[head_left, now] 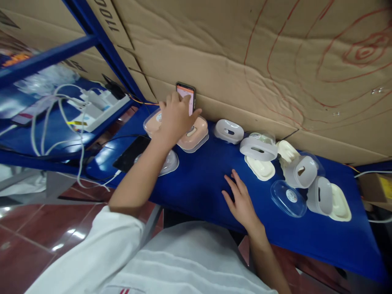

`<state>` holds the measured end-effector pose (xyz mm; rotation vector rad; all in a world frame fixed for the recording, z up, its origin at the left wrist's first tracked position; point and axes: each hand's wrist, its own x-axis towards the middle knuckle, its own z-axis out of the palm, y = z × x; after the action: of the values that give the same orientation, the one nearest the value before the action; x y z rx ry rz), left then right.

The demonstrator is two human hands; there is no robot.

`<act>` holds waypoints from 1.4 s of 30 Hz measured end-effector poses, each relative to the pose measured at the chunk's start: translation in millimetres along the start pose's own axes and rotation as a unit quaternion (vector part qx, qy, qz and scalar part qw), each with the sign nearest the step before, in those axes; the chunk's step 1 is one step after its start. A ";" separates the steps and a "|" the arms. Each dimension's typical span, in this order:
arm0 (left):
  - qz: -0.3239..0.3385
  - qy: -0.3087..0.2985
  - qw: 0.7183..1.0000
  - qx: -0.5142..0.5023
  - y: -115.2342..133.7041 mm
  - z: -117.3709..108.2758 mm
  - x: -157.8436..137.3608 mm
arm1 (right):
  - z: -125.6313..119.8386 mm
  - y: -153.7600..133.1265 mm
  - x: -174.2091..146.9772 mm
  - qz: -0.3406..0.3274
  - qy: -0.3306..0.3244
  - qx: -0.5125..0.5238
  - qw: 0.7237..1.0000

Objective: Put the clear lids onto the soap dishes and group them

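Note:
My left hand point(175, 116) reaches over to a smartphone point(190, 107) leaning upright against the cardboard. Its fingertips are over the lit screen, with the thumb held apart; I cannot tell whether they touch it. Beneath that hand are peach-coloured plastic boxes point(196, 140) with clear covers, partly hidden by the hand and forearm. My right hand point(240, 202) rests palm down near the front edge of the blue table point(199, 179), fingers spread, holding nothing. Off to its right are a clear oval lid point(288, 199) with a round sticker and a cream oval piece point(260, 168).
Grey-white slotted oval covers point(259, 148) and other cream pieces point(339, 204) cluster at the right. A dark tablet-like device point(131, 154) with a white cable lies left. A power strip point(102, 112) and tangled cables sit on the blue shelf. A cardboard wall point(220, 53) stands behind.

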<state>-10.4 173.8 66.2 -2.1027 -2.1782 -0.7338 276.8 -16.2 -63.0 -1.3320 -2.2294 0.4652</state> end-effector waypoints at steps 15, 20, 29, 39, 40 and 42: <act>0.321 -0.050 0.930 -0.172 35.0 92.8 -118.2 | -78.7 73.1 73.7 0.051 0.213 -0.241 0.945; 0.274 -0.009 0.925 -0.265 27.0 84.1 -108.2 | -63.9 51.6 63.4 0.015 0.224 -0.145 0.964; 0.347 -0.102 0.911 -0.197 31.5 82.0 -114.9 | -35.3 40.2 71.8 0.013 0.068 -0.147 0.987; 0.362 -0.194 0.905 -0.110 26.3 81.5 -115.7 | -60.7 55.8 60.4 0.157 -0.052 -0.281 0.945; 0.357 -0.203 0.906 -0.098 25.0 81.2 -115.7 | -60.7 55.5 60.5 0.151 -0.063 -0.269 0.949; 0.347 -0.207 0.910 -0.091 22.4 80.5 -114.4 | -60.1 55.7 61.3 0.133 -0.080 -0.242 0.958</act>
<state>45.2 94.0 -36.9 -3.0727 -1.2980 -0.4530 326.8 66.0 -28.2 -1.9196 -2.4015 0.1158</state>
